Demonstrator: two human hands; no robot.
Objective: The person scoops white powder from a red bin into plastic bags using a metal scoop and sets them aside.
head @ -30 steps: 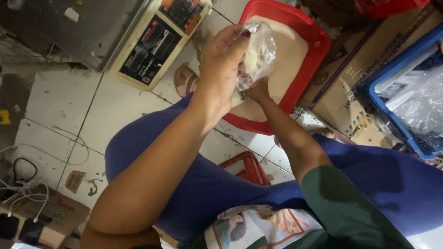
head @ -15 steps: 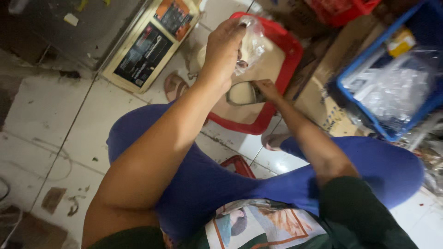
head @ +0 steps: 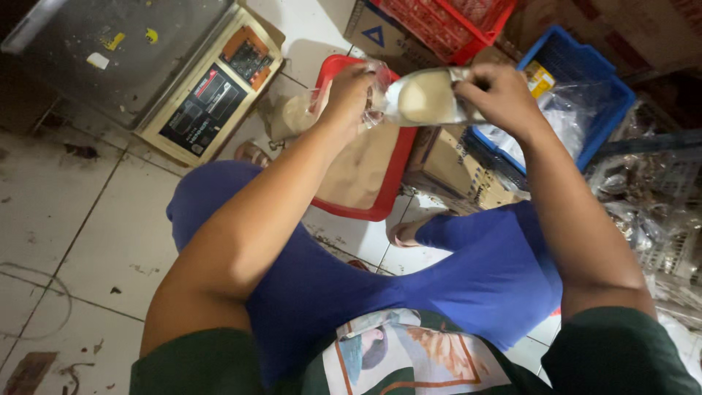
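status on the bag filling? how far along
Mid-fill. Done: the scoop in the right hand is loaded with pale powder. In hand: the left hand holds the clear bag at the scoop's lip. Left: plenty of powder still lies in the red tub.

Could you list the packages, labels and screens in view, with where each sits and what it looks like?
Weighing scale: upper left on the floor, steel pan, cream body.
Panel label: on the scale's sloped front, black rectangle with red and white marks.
Cardboard box: right of the red tub, brown with blue print.
Second cardboard box: top centre, brown, blue triangle mark.
Clear plastic bag: held by the left hand, beside the right hand's scoop.
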